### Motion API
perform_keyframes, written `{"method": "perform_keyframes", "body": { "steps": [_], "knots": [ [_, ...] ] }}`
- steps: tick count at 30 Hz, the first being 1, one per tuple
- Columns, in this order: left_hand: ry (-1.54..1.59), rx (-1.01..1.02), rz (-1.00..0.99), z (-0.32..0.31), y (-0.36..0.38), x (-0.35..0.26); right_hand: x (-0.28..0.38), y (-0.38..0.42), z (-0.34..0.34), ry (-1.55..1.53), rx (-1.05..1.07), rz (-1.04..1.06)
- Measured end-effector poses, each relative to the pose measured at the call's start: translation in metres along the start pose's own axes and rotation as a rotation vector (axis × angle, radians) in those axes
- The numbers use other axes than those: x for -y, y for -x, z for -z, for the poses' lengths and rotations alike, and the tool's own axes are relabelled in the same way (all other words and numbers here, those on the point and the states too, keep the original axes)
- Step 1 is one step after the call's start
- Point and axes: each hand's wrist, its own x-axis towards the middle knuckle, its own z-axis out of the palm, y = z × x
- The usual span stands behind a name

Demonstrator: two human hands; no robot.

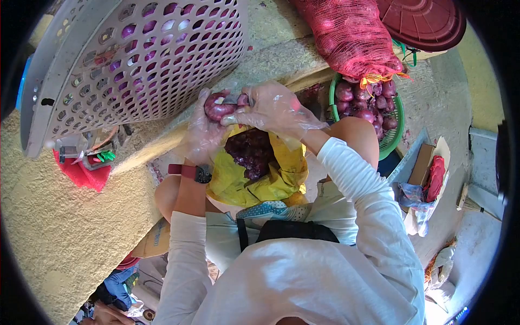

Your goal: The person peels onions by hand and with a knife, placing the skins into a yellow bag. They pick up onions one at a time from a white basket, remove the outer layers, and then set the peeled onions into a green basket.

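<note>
My left hand (199, 135), in a clear plastic glove and with a dark red watch strap at the wrist, is closed around a red onion (216, 111). A pale cut patch shows on the onion's top. Close against it, my right hand (275, 110), also in a clear plastic glove, grips a small knife (231, 99); only a short bit of its blade shows and the handle is mostly hidden by the fingers. Just below both hands, an open yellow bag (290, 172) in my lap holds dark purple onion skins (250, 154).
A large grey perforated basket (157, 59) with onions inside stands at upper left. To the right, a green basket (400, 127) holds several red onions, beneath a red mesh sack (352, 40) of onions. A dark red lid (425, 21) lies behind. Cardboard (422, 165) is at far right.
</note>
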Motion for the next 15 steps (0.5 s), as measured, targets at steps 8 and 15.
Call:
{"method": "perform_keyframes", "body": {
  "steps": [8,15],
  "knots": [
    [0.033,-0.054,-0.068,-0.006,-0.001,0.006,0.005,0.0,0.005,-0.066,0.039,-0.058],
    [0.014,-0.023,-0.086,-0.012,0.003,0.008,-0.001,-0.003,-0.003,-0.029,0.016,-0.042]
  ]
}}
